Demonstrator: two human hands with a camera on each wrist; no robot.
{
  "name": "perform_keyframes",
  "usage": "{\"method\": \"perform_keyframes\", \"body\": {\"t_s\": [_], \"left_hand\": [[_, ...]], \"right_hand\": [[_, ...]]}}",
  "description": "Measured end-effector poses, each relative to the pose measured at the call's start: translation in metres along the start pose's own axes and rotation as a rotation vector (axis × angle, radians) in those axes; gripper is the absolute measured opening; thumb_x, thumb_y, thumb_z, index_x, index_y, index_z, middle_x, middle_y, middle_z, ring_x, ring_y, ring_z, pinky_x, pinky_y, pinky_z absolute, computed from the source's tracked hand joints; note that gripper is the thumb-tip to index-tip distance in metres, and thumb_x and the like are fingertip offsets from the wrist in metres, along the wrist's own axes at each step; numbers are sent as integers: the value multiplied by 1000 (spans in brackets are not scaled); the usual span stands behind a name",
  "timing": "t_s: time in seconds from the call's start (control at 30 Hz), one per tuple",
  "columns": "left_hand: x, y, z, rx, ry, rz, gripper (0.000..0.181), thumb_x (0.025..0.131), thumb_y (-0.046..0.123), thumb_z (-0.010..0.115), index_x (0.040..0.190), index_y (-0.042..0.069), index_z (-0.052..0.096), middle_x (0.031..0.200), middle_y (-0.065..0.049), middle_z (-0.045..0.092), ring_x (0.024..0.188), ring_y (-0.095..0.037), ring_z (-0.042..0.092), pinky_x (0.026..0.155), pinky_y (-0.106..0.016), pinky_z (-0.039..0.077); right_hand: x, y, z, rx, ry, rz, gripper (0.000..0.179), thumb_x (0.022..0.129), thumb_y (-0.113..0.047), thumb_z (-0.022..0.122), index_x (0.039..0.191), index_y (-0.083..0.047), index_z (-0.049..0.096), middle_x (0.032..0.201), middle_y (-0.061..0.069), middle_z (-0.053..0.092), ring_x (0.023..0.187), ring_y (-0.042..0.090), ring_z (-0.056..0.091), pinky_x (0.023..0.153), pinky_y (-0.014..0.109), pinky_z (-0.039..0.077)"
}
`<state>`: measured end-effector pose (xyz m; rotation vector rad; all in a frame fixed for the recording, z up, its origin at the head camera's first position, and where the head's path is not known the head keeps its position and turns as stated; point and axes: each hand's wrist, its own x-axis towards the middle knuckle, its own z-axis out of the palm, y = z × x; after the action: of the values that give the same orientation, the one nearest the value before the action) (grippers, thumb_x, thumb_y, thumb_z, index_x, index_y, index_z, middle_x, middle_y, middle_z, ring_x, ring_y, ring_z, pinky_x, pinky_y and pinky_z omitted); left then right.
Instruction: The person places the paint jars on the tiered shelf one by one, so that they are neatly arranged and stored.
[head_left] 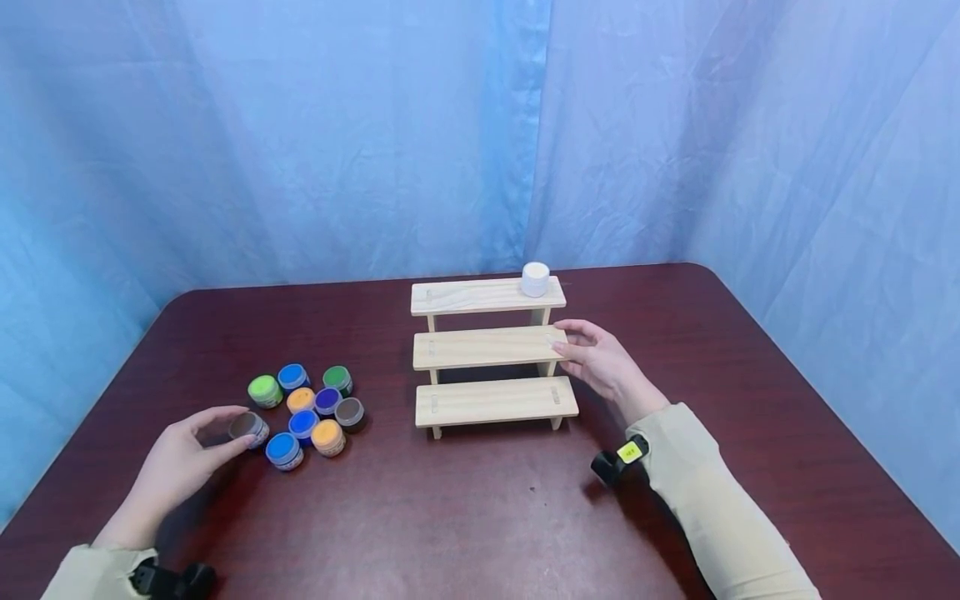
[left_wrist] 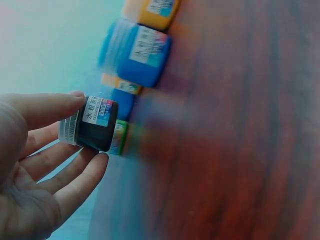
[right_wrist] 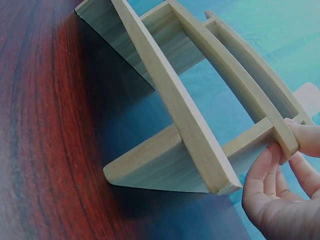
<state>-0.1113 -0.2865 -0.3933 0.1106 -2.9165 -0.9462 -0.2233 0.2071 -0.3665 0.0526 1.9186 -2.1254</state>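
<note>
My left hand (head_left: 176, 458) pinches a dark brown paint jar (head_left: 250, 428) between thumb and fingers, at the near left of a cluster of paint jars. In the left wrist view the jar (left_wrist: 97, 124) has a clear lid and a printed label, and a blue jar (left_wrist: 137, 52) stands just beyond it. With thumb above and fingers below, my right hand (head_left: 600, 367) grips the right end of the middle step of a three-tier wooden stand (head_left: 487, 346). The right wrist view shows that step (right_wrist: 245, 75) edge-on. A white jar (head_left: 535, 280) sits at the top step's right end.
The cluster includes a light green jar (head_left: 265, 391), a dark green jar (head_left: 338, 380), an orange jar (head_left: 328, 437) and several others. Everything stands on a dark red-brown table (head_left: 465, 517). Blue curtains (head_left: 360, 142) hang behind it and at the sides.
</note>
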Motion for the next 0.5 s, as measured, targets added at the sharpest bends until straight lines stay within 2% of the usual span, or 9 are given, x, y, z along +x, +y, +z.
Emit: {"method": "perform_keyframes", "body": {"t_s": [0.07,0.17,0.33,0.43,0.5], "left_hand": [[-1,1,-4,-8,20,-13,54,85,36,66,124,0,55,117,-28,59,98,-41,59,75,-48,55],[-1,2,-8,-13,43,-38,55,84,38,66,124,2,55,118,-27,59,98,-40,59,68,-37,56],[-4,6,-12,-12,78,-55,55,84,38,66,125,3,55,118,-27,58,98,-39,58,59,-15,47],[-4,8,-13,-22,91,-48,54,85,38,66,125,4,55,119,-26,58,99,-39,58,58,-11,45],[-1,2,-11,-31,98,-41,55,84,39,66,125,5,56,119,-25,58,98,-37,58,58,-11,45]], "right_hand": [[0,0,0,6,-9,-6,34,88,-4,61,119,-11,48,86,-5,55,74,5,58,69,19,49],[0,-1,1,8,-16,-11,33,88,-2,58,118,-11,48,85,-6,55,74,4,57,69,18,49],[0,-1,1,8,-12,-5,29,89,-1,57,113,-15,50,86,-6,55,75,5,58,70,18,50],[0,-1,1,15,-11,-3,27,88,-2,58,110,-17,50,87,-6,55,75,5,58,70,18,49],[0,0,1,21,-17,-6,27,89,-2,58,110,-17,50,86,-6,55,74,5,57,69,18,49]]}}
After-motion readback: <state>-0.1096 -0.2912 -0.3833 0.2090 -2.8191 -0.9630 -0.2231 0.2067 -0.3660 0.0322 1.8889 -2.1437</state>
